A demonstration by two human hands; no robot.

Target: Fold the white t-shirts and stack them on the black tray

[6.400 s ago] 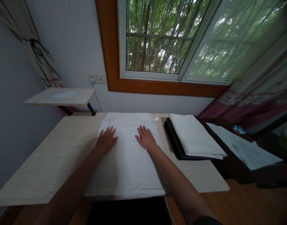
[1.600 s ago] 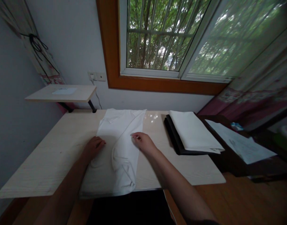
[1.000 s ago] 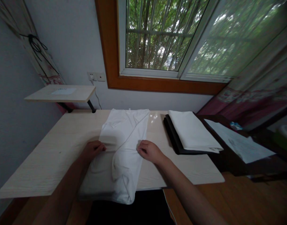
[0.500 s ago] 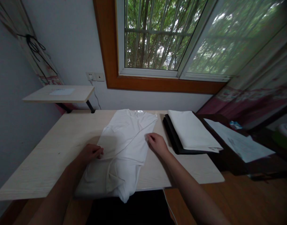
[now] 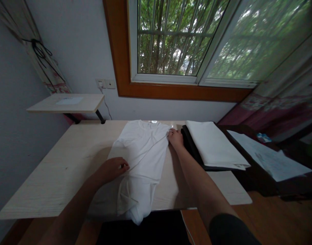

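Note:
A white shirt (image 5: 145, 153) lies lengthwise on the pale wooden table, its neckline toward the wall. One side is folded inward, and its bunched lower end hangs over the front edge. Beside the shirt's far right shoulder, my right hand (image 5: 175, 137) has its fingertips closed on the cloth edge. My left hand (image 5: 112, 169) is over the left half of the shirt, palm down, with its fingers loosely bent and a gap between thumb and forefinger. Whether those fingertips touch the fabric is hard to see.
Right of the shirt, a folded white cloth (image 5: 217, 144) rests on a black one (image 5: 193, 146). A small raised shelf (image 5: 88, 103) stands at the back left. Papers (image 5: 268, 156) lie on a dark surface at the right. A window (image 5: 181, 41) is above the table.
My right hand has moved up along the shirt's right edge to the shoulder. My left hand has shifted right over the shirt, and its fingers have loosened. The view has turned slightly.

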